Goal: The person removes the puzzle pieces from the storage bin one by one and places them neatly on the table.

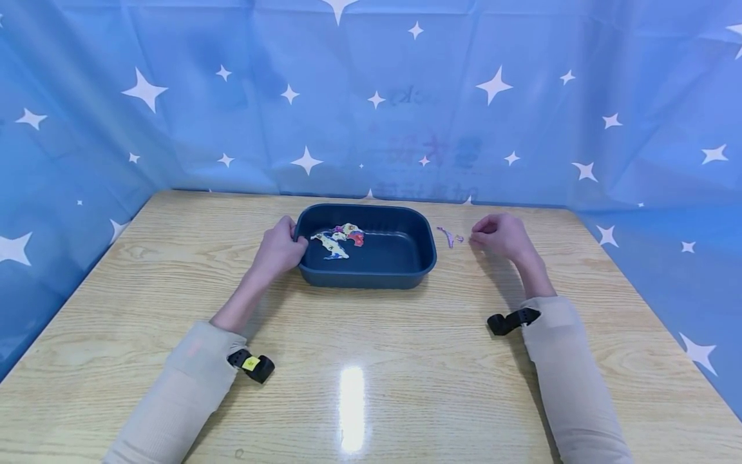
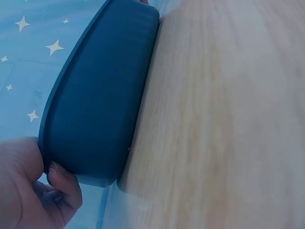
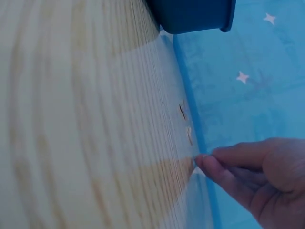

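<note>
A dark blue rectangular plastic bin stands on the wooden table. My left hand grips its left end at the rim, thumb on top and curled fingers below the lip in the left wrist view. Inside the bin lie several crumpled, colourful printed scraps, white, red and blue. To the right of the bin, a thin purple scrap and a smaller purple scrap lie on the table. Beside them, my right hand has thumb and forefinger tips together, close over the tabletop; nothing clearly shows between them.
The light wooden table ends at a blue curtain with white stars along its back and sides. Black wrist cameras sit on both of my beige sleeves. A bright light reflection lies on the table's front part.
</note>
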Demonstrator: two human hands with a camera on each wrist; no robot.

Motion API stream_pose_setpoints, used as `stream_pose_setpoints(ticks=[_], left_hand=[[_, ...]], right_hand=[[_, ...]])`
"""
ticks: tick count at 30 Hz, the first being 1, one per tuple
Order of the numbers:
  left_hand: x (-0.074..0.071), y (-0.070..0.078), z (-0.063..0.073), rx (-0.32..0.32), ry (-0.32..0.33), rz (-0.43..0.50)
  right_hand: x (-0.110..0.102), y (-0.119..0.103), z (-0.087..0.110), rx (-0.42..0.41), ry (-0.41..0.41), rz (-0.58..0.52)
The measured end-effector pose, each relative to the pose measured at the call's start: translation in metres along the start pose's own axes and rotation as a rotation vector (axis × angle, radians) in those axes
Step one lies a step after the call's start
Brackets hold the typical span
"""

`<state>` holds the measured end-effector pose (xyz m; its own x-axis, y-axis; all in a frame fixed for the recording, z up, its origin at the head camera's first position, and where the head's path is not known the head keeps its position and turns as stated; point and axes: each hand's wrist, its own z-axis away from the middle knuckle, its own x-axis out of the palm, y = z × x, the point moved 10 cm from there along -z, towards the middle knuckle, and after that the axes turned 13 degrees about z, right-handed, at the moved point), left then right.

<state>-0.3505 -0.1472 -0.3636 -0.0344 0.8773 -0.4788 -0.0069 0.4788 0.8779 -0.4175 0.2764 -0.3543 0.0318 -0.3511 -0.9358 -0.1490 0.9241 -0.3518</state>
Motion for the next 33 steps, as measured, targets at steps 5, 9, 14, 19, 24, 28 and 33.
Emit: stream_pose_setpoints(ticks=[5, 9, 14, 19, 24, 28, 33], left_hand=[[0.000, 0.001, 0.000, 0.008, 0.004, 0.000], [0.000, 0.001, 0.000, 0.010, 0.002, -0.001], [0.000, 0.001, 0.000, 0.011, 0.002, -0.002], [0.000, 0.000, -0.001, 0.008, 0.005, 0.001], [-0.001, 0.000, -0.001, 0.006, 0.003, 0.003], [0.000, -0.001, -0.001, 0.000, -0.001, 0.000], [0.000, -0.001, -0.001, 0.000, 0.004, -0.005]], right_hand=[[0.002, 0.002, 0.000, 0.024, -0.015, -0.037], [0.002, 0.006, 0.001, 0.070, -0.021, -0.083], [0.001, 0.012, 0.003, 0.130, -0.023, -0.108], [0.003, 0.013, 0.004, 0.144, -0.052, -0.050], [0.009, 0.017, 0.004, 0.176, -0.104, -0.042], [0.012, 0.020, 0.003, 0.221, -0.124, -0.035], [0.014, 0.019, 0.002, 0.231, -0.129, -0.036]])
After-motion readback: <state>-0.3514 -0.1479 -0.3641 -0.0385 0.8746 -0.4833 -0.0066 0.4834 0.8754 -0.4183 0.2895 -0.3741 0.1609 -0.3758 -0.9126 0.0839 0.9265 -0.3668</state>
